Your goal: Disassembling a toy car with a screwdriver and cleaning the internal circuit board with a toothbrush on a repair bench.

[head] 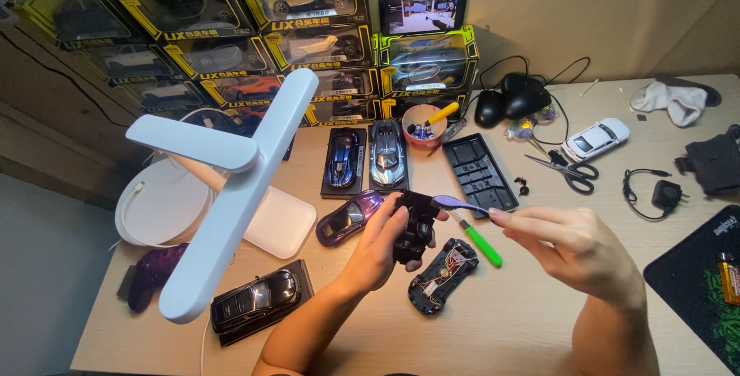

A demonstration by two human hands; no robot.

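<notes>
While held above the desk [501, 330] edge, black toy-car body part [415, 231] sits clamped in left hand [381, 249], fingers curled round its lower half, thumb on the near side. Right hand [574, 241] pinched shut on thin purple trim piece [456, 205], tip meeting the top of the black part. Both raised just over the desktop, centre of view.

Handling, as judged: black part small, light, rigid plastic, likely brittle at clips and thin edges; best gripped by the thicker sides, as now. Purple piece thin and slightly glossy, probably slippery and easy to snap; a fingertip pinch near its rear end suits it.

Directly below: open chassis with exposed wiring [443, 274], lying flat. Green-handled screwdriver [479, 241] just beside it, partly under the right hand. Purple car shell [348, 217] left of the left hand, apart from it.

Further back: two model cars on black bases, dark blue [341, 158] and silver-blue [387, 154], side by side. Empty black display base [478, 171] to their right. Pink cup with tools [423, 126] behind. Scissors [569, 171], white model car [595, 138], two black computer mice [512, 101] on the right. Black model car [256, 303] near the left edge. White desk lamp [231, 191] across the left of the view. Stacked boxed model cars [308, 37] against the wall.
</notes>
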